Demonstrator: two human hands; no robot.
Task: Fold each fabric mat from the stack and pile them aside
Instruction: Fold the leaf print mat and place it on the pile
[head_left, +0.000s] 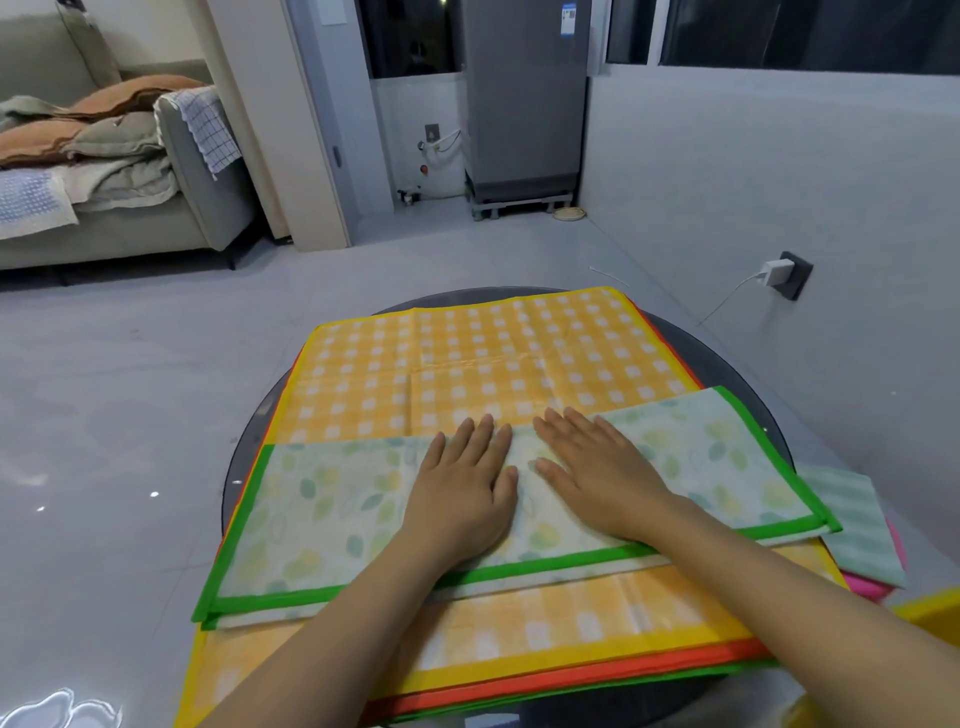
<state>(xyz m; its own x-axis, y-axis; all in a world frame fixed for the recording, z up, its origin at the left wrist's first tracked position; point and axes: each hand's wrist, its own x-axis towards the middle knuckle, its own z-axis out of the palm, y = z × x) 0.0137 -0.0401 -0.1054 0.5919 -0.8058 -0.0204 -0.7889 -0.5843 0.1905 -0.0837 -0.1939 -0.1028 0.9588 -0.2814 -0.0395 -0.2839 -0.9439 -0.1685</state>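
Observation:
A green-edged mat with a pale leaf print (332, 514) lies folded in half lengthwise across the near part of the stack. My left hand (462, 488) and my right hand (597, 473) press flat on its middle, side by side, fingers straight. Under it lies a yellow checked mat (493, 358) spread open, the top of the stack. Orange and green edges of lower mats (571, 680) show at the near side. The stack sits on a round dark table (748, 384).
A folded pale green striped mat (857, 525) over a pink one (867, 587) lies at the right of the table. A yellow object (930, 613) shows at the right edge. Beyond are a grey floor, a sofa (104, 171) at the left, a fridge (524, 98), and a wall charger (779, 273).

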